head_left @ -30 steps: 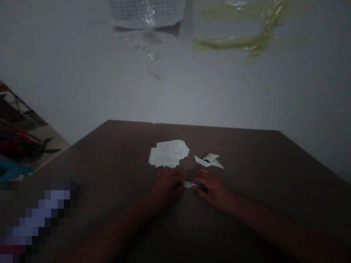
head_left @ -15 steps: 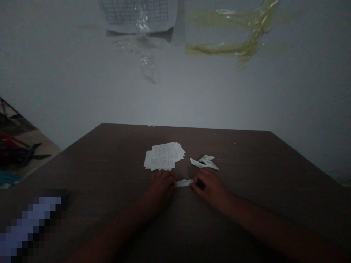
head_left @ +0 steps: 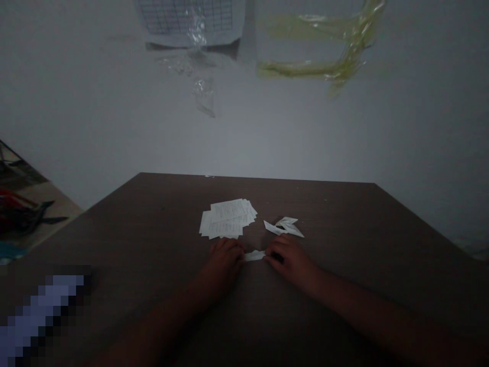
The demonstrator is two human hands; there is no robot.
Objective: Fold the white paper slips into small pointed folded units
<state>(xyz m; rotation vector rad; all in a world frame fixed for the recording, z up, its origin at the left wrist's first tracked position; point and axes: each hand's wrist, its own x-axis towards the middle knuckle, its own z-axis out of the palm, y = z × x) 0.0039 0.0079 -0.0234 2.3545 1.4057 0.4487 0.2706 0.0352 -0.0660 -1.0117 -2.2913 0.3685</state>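
A narrow folded strip of white paper (head_left: 254, 255) lies low over the table between my two hands. My left hand (head_left: 227, 257) closes on its left end, the fingers curled and pressed down. At the right end, my right hand (head_left: 287, 257) pinches the strip between thumb and fingers. Just beyond my left hand is a loose stack of printed paper sheets (head_left: 228, 216), its near edge close to my knuckles. Folded white paper pieces (head_left: 284, 226) with pointed ends rest on the table right behind my right hand. The ends of the strip are hidden under my fingers.
The brown table (head_left: 171, 193) runs back to a pale wall (head_left: 305, 127). A gridded sheet (head_left: 187, 20) and yellowed tape (head_left: 298, 69) are stuck on the wall. A blurred-out pale object (head_left: 42, 316) lies at the front left. Red and black items (head_left: 23, 211) stand on the floor beyond the left edge.
My right hand has shifted slightly left along the paper strip, closer to my left hand. My left hand stays in place, and the stack and folded pieces have not moved.
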